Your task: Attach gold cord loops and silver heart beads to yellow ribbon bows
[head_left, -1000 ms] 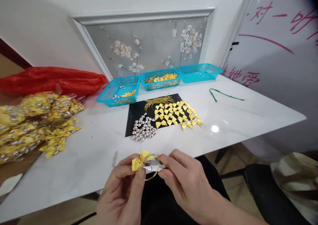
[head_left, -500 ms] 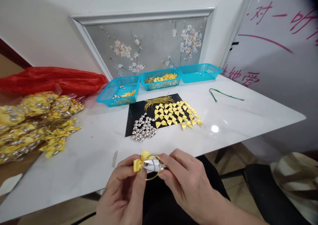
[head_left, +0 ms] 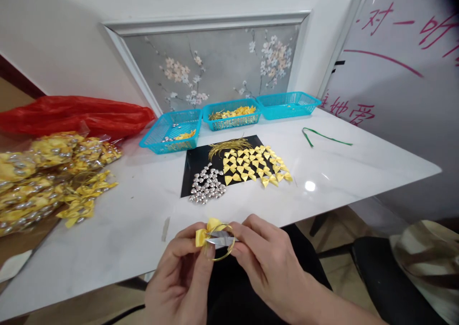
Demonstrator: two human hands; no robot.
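Observation:
A yellow satin bow is pinched between the thumb and fingers of my left hand. From it a thin gold cord curves in a loop toward my right fingers. My right hand is closed around what look like small scissors, whose handles are hidden in the hand. Their pointed silver blades reach across the loop, tips close to the bow's middle; whether they touch it I cannot tell. Beyond my hands, silver beads lie heaped beside rows of yellow bows.
Gold cords lie on a black mat. Behind stand a left basket, a middle basket and a right basket, all blue. Bagged bows fill the left side. A green tie lies right.
My left hand and the bow have shifted slightly right, nearer my right hand. The silver blades look narrower now, and their tips are closer to the bow's knot.

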